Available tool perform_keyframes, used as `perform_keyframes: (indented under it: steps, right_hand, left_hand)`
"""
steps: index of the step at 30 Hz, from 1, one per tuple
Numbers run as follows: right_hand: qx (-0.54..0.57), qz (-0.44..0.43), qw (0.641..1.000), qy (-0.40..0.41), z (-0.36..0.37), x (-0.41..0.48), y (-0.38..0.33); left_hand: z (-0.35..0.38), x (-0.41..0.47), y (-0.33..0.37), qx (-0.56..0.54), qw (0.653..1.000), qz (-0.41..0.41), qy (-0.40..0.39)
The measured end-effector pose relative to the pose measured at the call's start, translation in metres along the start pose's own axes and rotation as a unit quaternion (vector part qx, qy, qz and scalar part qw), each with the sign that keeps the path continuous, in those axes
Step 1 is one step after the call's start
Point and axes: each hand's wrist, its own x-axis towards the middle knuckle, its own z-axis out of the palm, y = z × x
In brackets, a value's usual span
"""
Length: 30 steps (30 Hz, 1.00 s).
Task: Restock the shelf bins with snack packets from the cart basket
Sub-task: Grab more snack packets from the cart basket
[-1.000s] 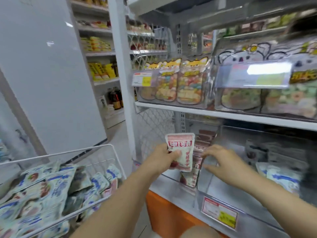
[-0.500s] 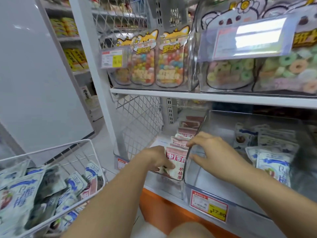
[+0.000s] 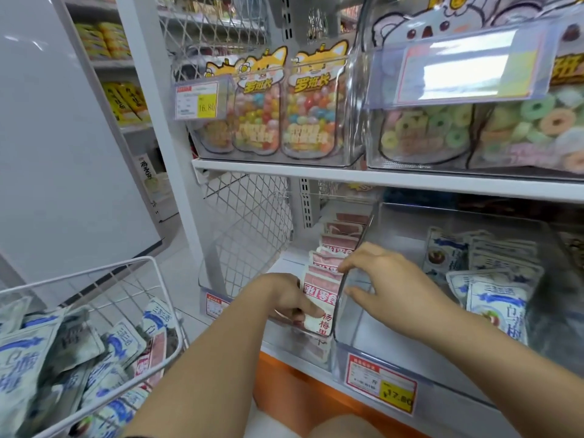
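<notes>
Head view, change: a second ago the left hand held the red-and-white packet up in front of the shelf. Now the packet is down at the front edge of the left bin.
Meaning: this packet looks all but placed, with only the release left.
Left hand: fingers and thumb closed round the packet's lower left side.
Right hand: has come to the divider wall, fingers over its top edge and thumb on the far side, pinching it.
Left bin: a row of red packets on edge along its right wall, with the held packet at the front of the row.
Right bin: blue-and-white packets toward the back right, front left floor bare.
Cart basket: many loose blue packets and at least one red one, so plenty remains to shelve.
Upper bins: candy pouches standing upright.
</notes>
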Motion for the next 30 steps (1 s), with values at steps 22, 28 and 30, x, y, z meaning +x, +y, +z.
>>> perform_keyframes:
  steps: [22,28,30]
  right_hand:
    - [-0.040,0.000,0.999,0.005,0.000,-0.003,-0.005]
    - [-0.045,0.001,0.999,0.005,0.001,-0.004,-0.005]
    - [-0.046,-0.001,0.999,0.006,0.002,-0.004,-0.005]
  left_hand:
    - [0.002,-0.002,-0.008,-0.113,0.988,0.068,-0.079]
    - [0.002,-0.003,-0.006,-0.118,0.988,0.071,-0.065]
    - [0.001,-0.004,-0.006,-0.109,0.989,0.080,-0.064]
